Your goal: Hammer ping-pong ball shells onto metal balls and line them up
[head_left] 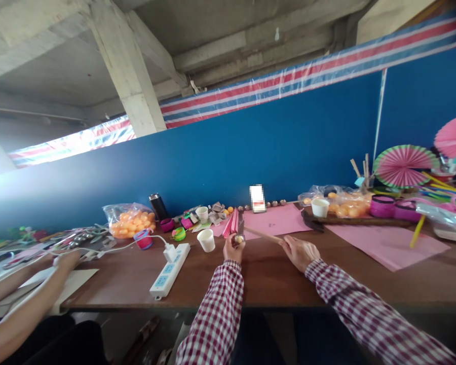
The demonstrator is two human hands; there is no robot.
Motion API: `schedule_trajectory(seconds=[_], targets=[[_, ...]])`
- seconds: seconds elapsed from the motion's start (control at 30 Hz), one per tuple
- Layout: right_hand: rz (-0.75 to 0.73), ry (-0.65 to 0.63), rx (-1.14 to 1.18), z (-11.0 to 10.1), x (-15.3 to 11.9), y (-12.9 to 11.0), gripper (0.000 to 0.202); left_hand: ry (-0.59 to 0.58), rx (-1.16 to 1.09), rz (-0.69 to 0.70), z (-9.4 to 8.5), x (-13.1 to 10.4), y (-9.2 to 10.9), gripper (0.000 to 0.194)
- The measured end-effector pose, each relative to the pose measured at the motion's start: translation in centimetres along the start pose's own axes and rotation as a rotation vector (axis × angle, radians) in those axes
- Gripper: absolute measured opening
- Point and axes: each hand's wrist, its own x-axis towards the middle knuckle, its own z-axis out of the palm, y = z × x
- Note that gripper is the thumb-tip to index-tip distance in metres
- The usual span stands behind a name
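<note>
1. Fingers of the left hand point(232, 251) are curling nearly closed around a small, round, shiny silver-coloured thing point(239, 239) with a yellowish middle; its exact kind is staying too small to tell.
2. Thumb and fingers of the right hand point(301, 252) are pinching the near end of a long, thin, light-brown stick point(265, 235), with little gap showing between them.
3. The stick is slanting from the right fingers leftward and away from the body, its long axis running across the front; its far end is reaching toward the space just beyond the left hand. Whether it is touching the round thing, I cannot tell.
4. The round thing is sitting left of the right hand, within the left grasp, above the brown tabletop point(266, 284).
5. Folded pink paper strips point(232, 223) are lying just beyond the left hand, and a white paper cup point(206, 241) is standing to its left.
</note>
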Motion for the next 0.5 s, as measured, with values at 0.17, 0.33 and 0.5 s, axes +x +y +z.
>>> schedule_trajectory(seconds=[0.17,0.33,0.5], targets=[[-0.004,-0.007,0.019,0.36,0.02,0.1,0.037,-0.017,-0.028,-0.014,0.05,0.0,-0.22,0.046],[0.003,-0.039,0.027,0.62,0.13,0.26,0.036,-0.034,-0.076,-0.057,0.27,0.01,-0.42,0.042],[0.005,-0.033,0.025,0.51,0.16,0.21,0.037,-0.031,-0.113,-0.092,0.32,0.03,-0.52,0.042]])
